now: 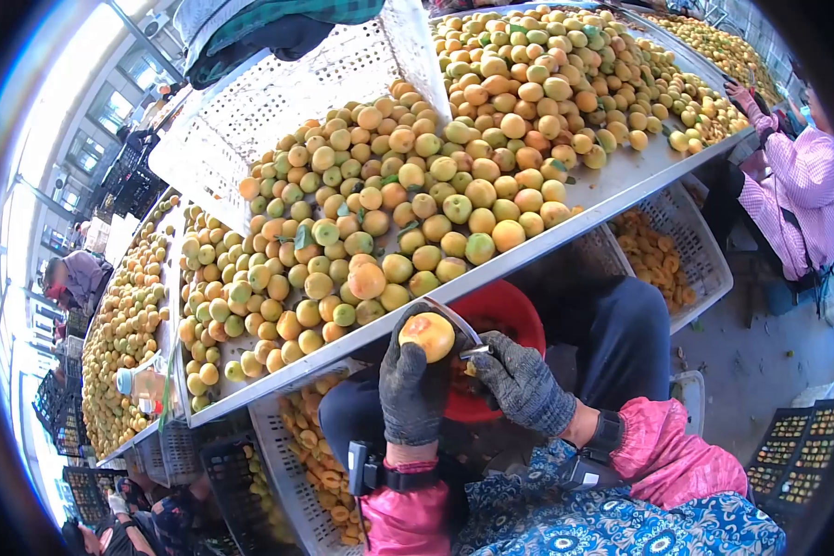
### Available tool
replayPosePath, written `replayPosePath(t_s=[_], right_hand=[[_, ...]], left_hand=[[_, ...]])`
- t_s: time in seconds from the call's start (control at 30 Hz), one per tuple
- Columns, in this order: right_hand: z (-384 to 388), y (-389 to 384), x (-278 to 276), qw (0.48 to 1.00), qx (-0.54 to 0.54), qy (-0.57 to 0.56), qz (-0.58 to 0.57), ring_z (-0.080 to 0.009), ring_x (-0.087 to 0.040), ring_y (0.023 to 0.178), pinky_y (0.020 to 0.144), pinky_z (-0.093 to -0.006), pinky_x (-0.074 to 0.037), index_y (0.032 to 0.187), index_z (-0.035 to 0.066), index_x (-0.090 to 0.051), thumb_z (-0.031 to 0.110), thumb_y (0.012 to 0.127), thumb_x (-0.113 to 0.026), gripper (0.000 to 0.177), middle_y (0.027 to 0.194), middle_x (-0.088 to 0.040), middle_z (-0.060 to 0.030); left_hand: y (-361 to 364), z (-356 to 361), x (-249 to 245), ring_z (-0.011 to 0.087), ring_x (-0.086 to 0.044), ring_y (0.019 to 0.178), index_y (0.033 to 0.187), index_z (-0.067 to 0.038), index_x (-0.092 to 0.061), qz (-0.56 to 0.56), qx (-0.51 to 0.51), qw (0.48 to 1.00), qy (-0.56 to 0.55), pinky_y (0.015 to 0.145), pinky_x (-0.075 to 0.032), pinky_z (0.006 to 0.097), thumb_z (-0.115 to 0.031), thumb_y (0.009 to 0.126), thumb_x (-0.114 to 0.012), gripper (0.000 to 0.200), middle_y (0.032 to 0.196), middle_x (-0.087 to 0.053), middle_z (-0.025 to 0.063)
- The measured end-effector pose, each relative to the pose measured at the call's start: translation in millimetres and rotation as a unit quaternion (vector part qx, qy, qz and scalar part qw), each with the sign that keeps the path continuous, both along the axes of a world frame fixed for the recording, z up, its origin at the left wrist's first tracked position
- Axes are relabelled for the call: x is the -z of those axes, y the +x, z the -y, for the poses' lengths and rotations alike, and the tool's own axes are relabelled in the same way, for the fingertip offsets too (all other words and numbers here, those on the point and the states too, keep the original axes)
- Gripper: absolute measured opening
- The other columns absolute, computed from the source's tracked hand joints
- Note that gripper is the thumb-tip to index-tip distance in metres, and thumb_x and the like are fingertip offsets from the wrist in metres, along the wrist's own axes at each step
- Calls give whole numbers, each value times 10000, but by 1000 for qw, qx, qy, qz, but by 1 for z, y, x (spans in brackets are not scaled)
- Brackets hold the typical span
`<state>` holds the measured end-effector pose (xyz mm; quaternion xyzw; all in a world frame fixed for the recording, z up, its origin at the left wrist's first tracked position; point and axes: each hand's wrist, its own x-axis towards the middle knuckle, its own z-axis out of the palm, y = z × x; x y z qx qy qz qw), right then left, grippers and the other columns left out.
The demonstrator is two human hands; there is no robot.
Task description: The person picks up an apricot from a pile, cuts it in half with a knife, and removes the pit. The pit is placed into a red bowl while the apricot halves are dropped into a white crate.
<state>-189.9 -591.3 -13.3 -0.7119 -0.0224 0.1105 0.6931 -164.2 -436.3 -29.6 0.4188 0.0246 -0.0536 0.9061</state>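
Observation:
My left hand [410,394], in a dark grey knitted glove, is closed around an apricot [426,336]. The fruit is yellow, with a brownish patch on top. My right hand [531,389], gloved the same way, grips a small knife [461,324] with a curved metal blade. The blade arcs over the right side of the apricot, close to its skin. Below and behind both hands is a red bucket [521,315] with scraps inside, partly hidden by the gloves. Just beyond my left hand runs the metal edge of a table [491,269] heaped with apricots [398,218].
A white perforated crate [292,79] lies tipped on the table. Crates of orange fruit pieces [647,248] [320,454] stand under the table on both sides. A person in a pink checked top [802,190] sits at the right. A clear bottle [144,383] stands at the left.

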Motion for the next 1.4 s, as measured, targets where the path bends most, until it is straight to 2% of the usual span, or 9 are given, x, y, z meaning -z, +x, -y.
replayPosePath(t_s=[0.1, 0.27, 0.47, 0.63, 0.7, 0.8, 0.9, 1.33, 1.4], right_hand=[[7, -8, 15, 988, 2, -51, 143, -248, -672, 702, 606, -346, -506, 1121, 23, -568, 168, 952, -556, 223, 793, -664, -139], [14, -26, 24, 994, 17, -28, 105, -311, -666, 731, 609, -382, -495, 1124, 29, -564, 175, 949, -557, 228, 794, -647, -168], [40, -34, 34, 992, -83, -26, 96, -372, -651, 788, 649, -418, -490, 1052, 21, -579, 204, 949, -551, 212, 828, -643, -205], [51, -34, 28, 983, -164, -70, 52, -387, -639, 807, 661, -439, -486, 1002, 19, -580, 232, 954, -541, 221, 822, -640, -210], [50, -34, 33, 982, -175, -62, 32, -210, -647, 747, 694, -321, -487, 1054, 18, -590, 230, 982, -500, 242, 809, -645, -114], [50, -34, 35, 983, -172, -62, 12, -241, -657, 769, 696, -329, -489, 1039, 15, -591, 222, 980, -499, 234, 827, -653, -131], [48, -36, 48, 988, -145, -41, 44, -397, -624, 792, 648, -446, -478, 989, 6, -578, 237, 951, -546, 237, 806, -625, -212], [51, -23, 122, 952, -147, -201, 180, -294, -634, 766, 692, -340, -500, 1002, -19, -599, 178, 972, -497, 223, 839, -628, -152], [48, -26, 114, 988, -83, -109, 77, -335, -623, 771, 656, -410, -493, 968, 0, -618, 196, 925, -563, 208, 816, -609, -153]], left_hand=[[-16, 13, 7, 250, -577, 1083, 1296, 31, -465, 63, -8, 997, 40, 954, -469, 382, -449, 837, -688, 701, 1177, -570, 133], [-39, 24, 18, 233, -570, 1062, 1329, 3, -429, 62, -23, 987, 146, 929, -484, 371, -555, 856, -618, 756, 1192, -530, 116], [-52, 15, 7, 172, -561, 1046, 1255, 17, -515, 56, -49, 927, 367, 917, -460, 311, -314, 799, -703, 594, 1133, -582, 93], [-51, 7, 18, 176, -576, 1034, 1225, 8, -533, 30, -37, 943, 328, 925, -469, 311, -110, 730, -742, 551, 1133, -594, 87], [-51, 9, 19, 175, -584, 1015, 1207, 15, -542, 9, -43, 952, 303, 912, -474, 309, -127, 729, -744, 539, 1103, -606, 86], [-53, 11, 28, 173, -597, 963, 1200, 50, -549, 1, -75, 943, 325, 872, -481, 299, -342, 764, -713, 608, 1060, -618, 94], [-54, 8, 31, 181, -598, 978, 1158, 25, -573, 2, -82, 949, 304, 893, -479, 306, -150, 733, -743, 490, 1053, -627, 88], [-64, 17, 61, 166, -609, 913, 1160, 46, -572, -119, -103, 964, 213, 826, -505, 283, -146, 801, -732, 438, 1030, -625, 93], [-62, 16, 69, 166, -622, 827, 1179, 44, -547, -65, -133, 943, 299, 701, -525, 263, -339, 839, -718, 540, 995, -622, 92]])
